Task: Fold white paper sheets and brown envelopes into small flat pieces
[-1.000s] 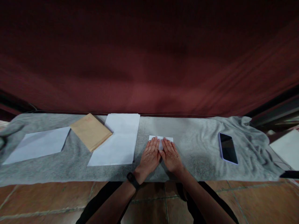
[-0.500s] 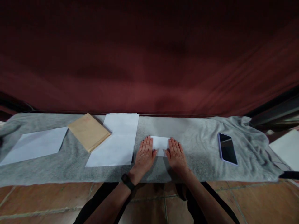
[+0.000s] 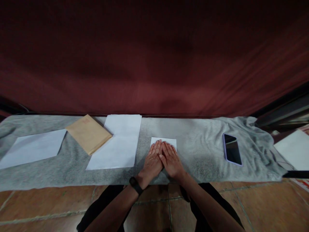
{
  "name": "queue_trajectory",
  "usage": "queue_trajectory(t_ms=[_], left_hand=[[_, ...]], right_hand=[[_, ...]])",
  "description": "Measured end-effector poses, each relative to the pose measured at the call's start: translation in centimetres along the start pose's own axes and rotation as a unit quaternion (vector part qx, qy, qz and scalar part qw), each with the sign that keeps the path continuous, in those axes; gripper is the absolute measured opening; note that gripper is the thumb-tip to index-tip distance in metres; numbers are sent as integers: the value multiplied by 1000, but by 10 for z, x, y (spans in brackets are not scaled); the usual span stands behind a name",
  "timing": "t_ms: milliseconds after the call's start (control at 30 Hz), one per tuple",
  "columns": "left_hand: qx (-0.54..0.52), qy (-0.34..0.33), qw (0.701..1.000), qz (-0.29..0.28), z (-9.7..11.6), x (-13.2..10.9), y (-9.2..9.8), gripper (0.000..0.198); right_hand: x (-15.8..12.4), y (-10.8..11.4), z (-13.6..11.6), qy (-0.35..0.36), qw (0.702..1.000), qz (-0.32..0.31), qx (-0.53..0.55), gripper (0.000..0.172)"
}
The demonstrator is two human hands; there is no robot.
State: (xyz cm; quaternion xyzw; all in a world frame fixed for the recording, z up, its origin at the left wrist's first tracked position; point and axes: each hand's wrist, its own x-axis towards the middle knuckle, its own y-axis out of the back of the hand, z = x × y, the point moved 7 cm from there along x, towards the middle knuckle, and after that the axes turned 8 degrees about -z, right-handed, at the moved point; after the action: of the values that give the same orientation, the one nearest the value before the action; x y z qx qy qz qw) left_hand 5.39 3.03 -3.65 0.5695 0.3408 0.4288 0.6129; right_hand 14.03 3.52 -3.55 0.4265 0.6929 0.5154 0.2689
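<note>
A small folded sheet of white paper (image 3: 164, 140) lies on the grey cloth, mostly covered by my hands. My left hand (image 3: 153, 161) rests flat on its left part, fingers stretched out and pointing away from me. Beside it my right hand (image 3: 172, 161) lies flat on the right part, the two hands touching along the thumbs and index fingers. Only the paper's far edge and upper corners show. To the left of my left hand is a stack of larger white sheets (image 3: 123, 145).
A brown paper envelope (image 3: 88, 133) overlaps the stack's left side. Another white sheet (image 3: 36, 146) lies far left. On the right is a phone (image 3: 232, 149) in a lilac case. The grey cloth (image 3: 200, 145) covers a narrow bench before a dark red fabric backdrop (image 3: 154, 64).
Both my hands have slid inward from the paper's side edges and now meet at its middle. The view has shifted slightly.
</note>
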Motion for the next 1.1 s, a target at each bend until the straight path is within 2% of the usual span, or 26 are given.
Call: queue_trajectory(t_ms=[367,700,867,967,1100], left_hand=[[-22,64,997,25,-21,-12,6,65],[-14,110,994,11,-34,-20,5,63],[-16,143,989,18,-42,-22,11,62],[-15,124,992,30,-34,-19,17,61],[-25,50,998,27,-9,-8,13,60]], right_hand=[[-15,1,24,-49,997,30,-61,57],[-28,9,53,-82,992,42,-87,55],[-29,15,69,-107,990,35,-89,55],[-23,21,67,-122,988,44,-80,56],[-8,15,38,-72,996,39,-37,54]])
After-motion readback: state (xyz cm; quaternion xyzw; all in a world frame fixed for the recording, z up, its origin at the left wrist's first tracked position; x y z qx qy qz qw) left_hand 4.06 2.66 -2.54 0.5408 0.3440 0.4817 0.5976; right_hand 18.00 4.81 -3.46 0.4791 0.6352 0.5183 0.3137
